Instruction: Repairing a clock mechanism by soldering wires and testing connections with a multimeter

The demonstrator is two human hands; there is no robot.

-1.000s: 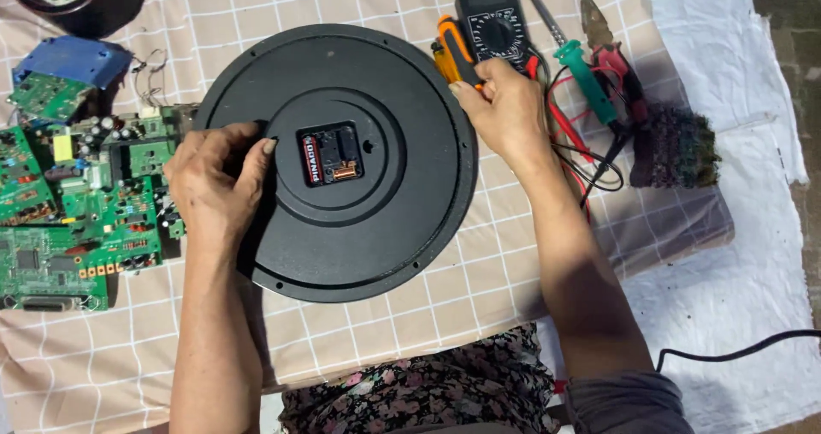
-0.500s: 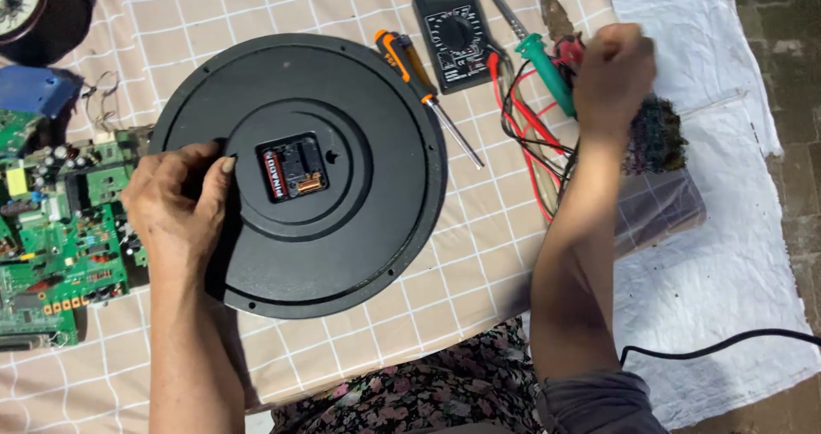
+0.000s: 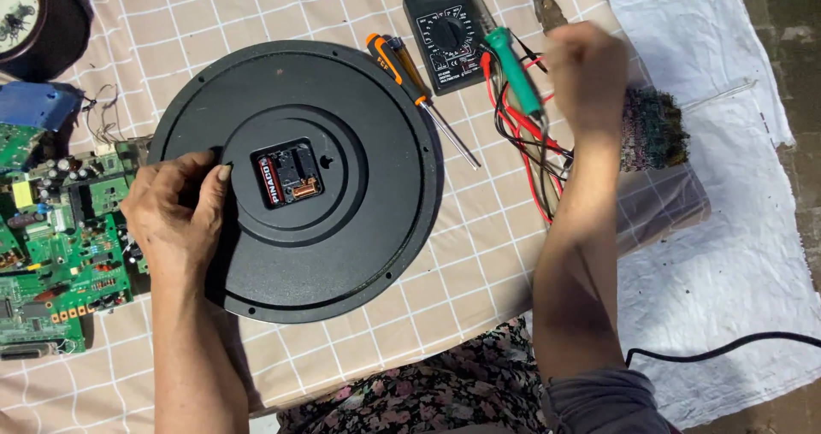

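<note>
— Where was the black round clock back [image 3: 342, 229] found?

— It was laid face down on the checked tabletop [image 3: 479, 254], its small movement [image 3: 289, 174] seen at the centre. The left hand [image 3: 175, 216] was pressed on its left edge, fingers spread flat, nothing gripped.

— And the right hand [image 3: 586, 75]?

— It was raised to the right of the clock back, blurred; the fingers were seemingly curled around something, though what was held could not be told. An orange screwdriver [image 3: 410, 88] and a black multimeter [image 3: 445, 36] were seen just above-right of the clock back, green circuit boards [image 3: 51, 254] to its left.
</note>
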